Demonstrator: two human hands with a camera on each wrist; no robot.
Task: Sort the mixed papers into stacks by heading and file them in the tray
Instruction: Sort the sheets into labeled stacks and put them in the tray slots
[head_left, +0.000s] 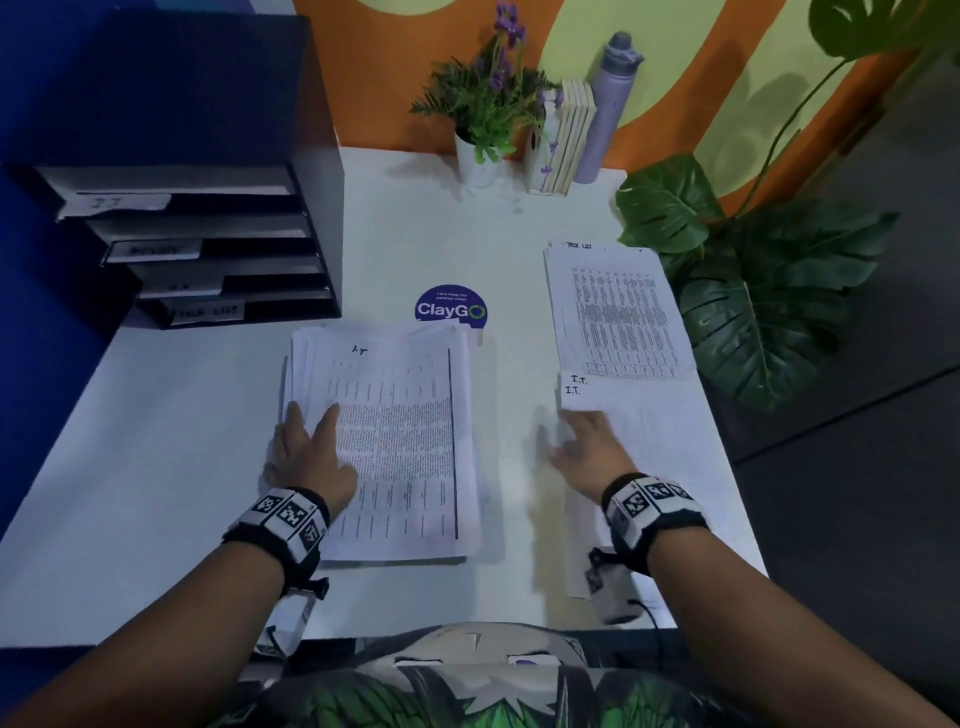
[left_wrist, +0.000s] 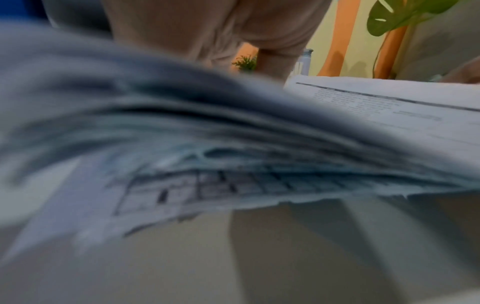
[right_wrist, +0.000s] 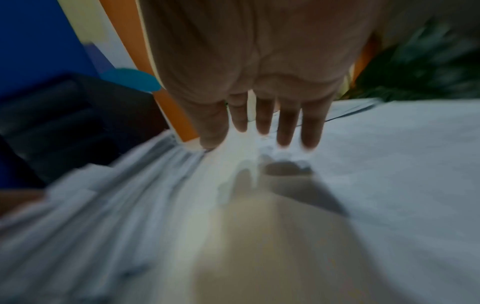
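Left hand (head_left: 306, 452) lies flat on the unsorted pile (head_left: 395, 441) at mid-table; right hand (head_left: 584, 447), fingers spread, holds nothing, above the "I.T." stack (head_left: 639, 415). Sorting continues: the pile's top sheet probably goes there next. Tray (head_left: 218, 249) stands far-left.

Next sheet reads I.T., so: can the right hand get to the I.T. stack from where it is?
Probably yes. The right hand, fingers straight, is already at the I.T. stack's near-left corner, with nothing between them.

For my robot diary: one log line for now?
left hand: rests on mixed pile | right hand: open beside I.T. stack | tray: untouched
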